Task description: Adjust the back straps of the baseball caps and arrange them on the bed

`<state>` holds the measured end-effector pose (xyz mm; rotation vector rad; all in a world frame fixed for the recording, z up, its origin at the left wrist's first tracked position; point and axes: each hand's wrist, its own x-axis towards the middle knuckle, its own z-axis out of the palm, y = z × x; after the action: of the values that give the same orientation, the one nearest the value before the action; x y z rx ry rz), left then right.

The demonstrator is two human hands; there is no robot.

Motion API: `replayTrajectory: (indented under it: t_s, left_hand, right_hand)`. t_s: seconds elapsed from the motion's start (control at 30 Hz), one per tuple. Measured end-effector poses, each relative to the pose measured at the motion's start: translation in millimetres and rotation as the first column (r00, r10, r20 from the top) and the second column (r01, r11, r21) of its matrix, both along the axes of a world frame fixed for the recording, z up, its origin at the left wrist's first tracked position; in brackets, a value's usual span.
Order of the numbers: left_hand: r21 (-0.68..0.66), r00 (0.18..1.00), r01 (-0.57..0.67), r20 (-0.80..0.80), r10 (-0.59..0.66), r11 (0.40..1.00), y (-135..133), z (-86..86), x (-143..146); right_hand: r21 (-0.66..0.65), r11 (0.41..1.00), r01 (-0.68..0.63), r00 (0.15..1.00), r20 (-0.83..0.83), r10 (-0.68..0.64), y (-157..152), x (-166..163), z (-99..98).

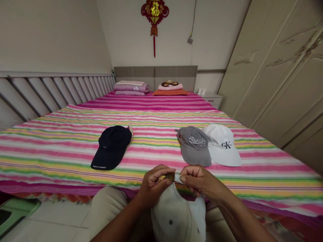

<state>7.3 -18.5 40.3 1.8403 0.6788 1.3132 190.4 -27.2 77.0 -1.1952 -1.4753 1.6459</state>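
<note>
A pale cap (178, 215) hangs over my lap with its back opening turned up. My left hand (155, 185) pinches the brownish buckle (171, 176) on its rear strap. The fingers of my right hand (199, 179) are closed on the strap's white part (178, 178), just right of the buckle. Beyond my hands, a grey cap (194, 146) with "Always" lettering lies on the bed, overlapping a white cap (223, 144) with dark letters. Farther left rests a dark navy cap (112, 146), a light-coloured edge showing behind its right side.
Striped cloth covers the bed (151, 134). Folded purple bedding (132, 88) and a pink pile (170, 86) sit by the headboard (155, 72). A railing (50, 92) borders the left; a wardrobe (285, 74) stands right. A green stool (21, 210) is at lower left.
</note>
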Motion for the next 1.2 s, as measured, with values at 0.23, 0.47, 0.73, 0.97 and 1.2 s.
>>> replayTrajectory:
  t_s: [0.23, 0.47, 0.73, 0.97, 1.2]
  left_hand:
    - [0.087, 0.999, 0.049, -0.002, -0.049, 0.995, 1, 1.6, 0]
    - [0.099, 0.999, 0.033, -0.034, -0.030, 0.995, 1, 2.5, 1]
    - [0.131, 0.998, 0.029, -0.054, -0.022, 0.991, 1, 5.6, 0]
    - [0.049, 0.999, 0.019, -0.031, -0.018, 0.999, 0, 7.8, -2]
    - [-0.028, 0.993, 0.061, 0.100, -0.058, 0.998, -3, -3.4, 2]
  right_hand:
    - [0.025, 0.999, -0.047, 0.999, -0.017, 0.047, 2, 2, 0.6]
    - [0.029, 0.999, -0.027, 0.999, -0.038, 0.028, 4, 0, -0.8]
    - [0.059, 0.994, 0.087, 0.995, -0.048, -0.084, 1, -2, 0.8]
    - [0.004, 0.998, 0.069, 0.991, -0.115, -0.068, -1, -7, -5.5]
    - [-0.020, 0.999, 0.036, 0.991, -0.125, -0.039, -4, -13, -14.1]
